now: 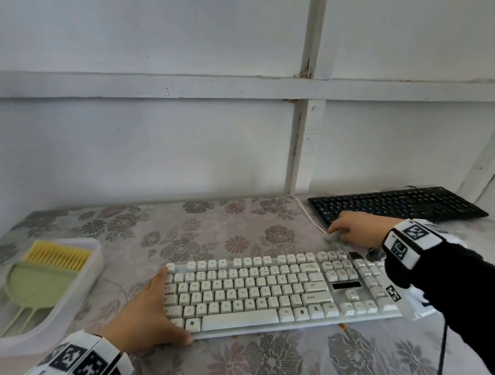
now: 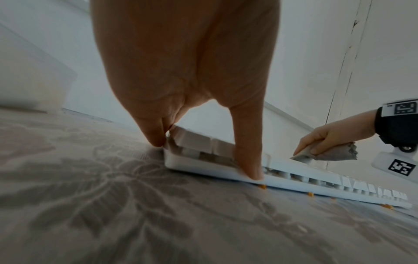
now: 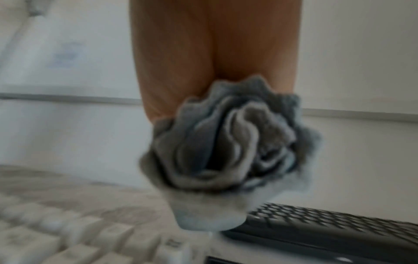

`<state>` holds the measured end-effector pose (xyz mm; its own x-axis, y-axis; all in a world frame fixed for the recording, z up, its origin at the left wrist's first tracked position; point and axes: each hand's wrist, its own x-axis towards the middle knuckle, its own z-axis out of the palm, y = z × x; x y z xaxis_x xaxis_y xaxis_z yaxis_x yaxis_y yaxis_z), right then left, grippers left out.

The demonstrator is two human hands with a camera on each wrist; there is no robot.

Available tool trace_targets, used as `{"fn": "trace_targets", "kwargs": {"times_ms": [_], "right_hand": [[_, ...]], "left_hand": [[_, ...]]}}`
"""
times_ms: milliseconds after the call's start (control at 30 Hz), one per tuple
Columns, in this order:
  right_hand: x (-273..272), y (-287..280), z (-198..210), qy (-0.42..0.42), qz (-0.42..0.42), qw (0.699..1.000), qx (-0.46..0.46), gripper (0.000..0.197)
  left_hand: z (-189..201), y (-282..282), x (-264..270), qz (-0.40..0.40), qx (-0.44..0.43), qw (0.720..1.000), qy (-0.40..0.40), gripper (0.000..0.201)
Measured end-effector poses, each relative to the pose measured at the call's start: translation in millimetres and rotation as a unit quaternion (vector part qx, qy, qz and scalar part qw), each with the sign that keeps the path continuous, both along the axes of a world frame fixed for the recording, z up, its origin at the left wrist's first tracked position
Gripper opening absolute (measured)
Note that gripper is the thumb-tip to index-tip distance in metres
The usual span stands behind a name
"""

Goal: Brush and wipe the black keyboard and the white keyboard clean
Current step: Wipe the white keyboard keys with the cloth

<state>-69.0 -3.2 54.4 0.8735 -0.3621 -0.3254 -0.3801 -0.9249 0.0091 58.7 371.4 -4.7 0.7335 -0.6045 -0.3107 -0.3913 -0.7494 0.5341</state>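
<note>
1. The white keyboard (image 1: 274, 292) is lying along the table's (image 1: 157, 238) front edge, near its middle.
2. The left hand (image 1: 144, 316) is gripping the keyboard's left end, thumb on the front rim, fingers (image 2: 156, 135) at the back.
3. The right hand (image 1: 357, 229) is clutching a bunched grey cloth (image 3: 226, 151) over the keyboard's far right corner.
4. The black keyboard (image 1: 396, 205) is sitting at the table's far right corner.
5. A tray (image 1: 95, 252) holding a brush (image 1: 57, 254) and dustpan (image 1: 36, 287) is sitting at the left edge.
</note>
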Motion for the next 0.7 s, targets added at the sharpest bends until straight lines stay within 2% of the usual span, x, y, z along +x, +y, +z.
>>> {"fn": "trace_targets", "kwargs": {"times_ms": [200,300,467,567,633,700], "right_hand": [[-31.0,-19.3,-21.3,0.027,-0.041,0.999,0.009,0.037],[-35.8,-26.3,-23.5,0.047,-0.047,0.997,-0.048,0.035],[-37.5,-26.0,-5.4,0.116,-0.095,0.981,-0.12,0.035],[-17.6,-4.7,12.2,0.037,-0.097,0.99,-0.096,0.029],[6.1,29.5,20.6,-0.057,-0.047,0.997,-0.018,0.029],[32.9,76.9,24.2,-0.109,0.02,0.993,0.045,0.027]], "left_hand": [[-1.4,0.2,1.5,0.004,0.004,1.0,0.007,0.133],[-1.4,1.3,0.7,0.009,0.008,1.0,0.004,0.132],[-1.4,0.7,1.1,0.007,-0.004,1.0,0.007,0.135],[1.0,-0.4,0.5,0.004,-0.002,1.0,0.005,0.135],[2.9,-0.8,-0.3,0.005,0.001,1.0,0.005,0.134],[4.3,-0.7,-0.9,0.0,0.0,1.0,0.01,0.133]]}}
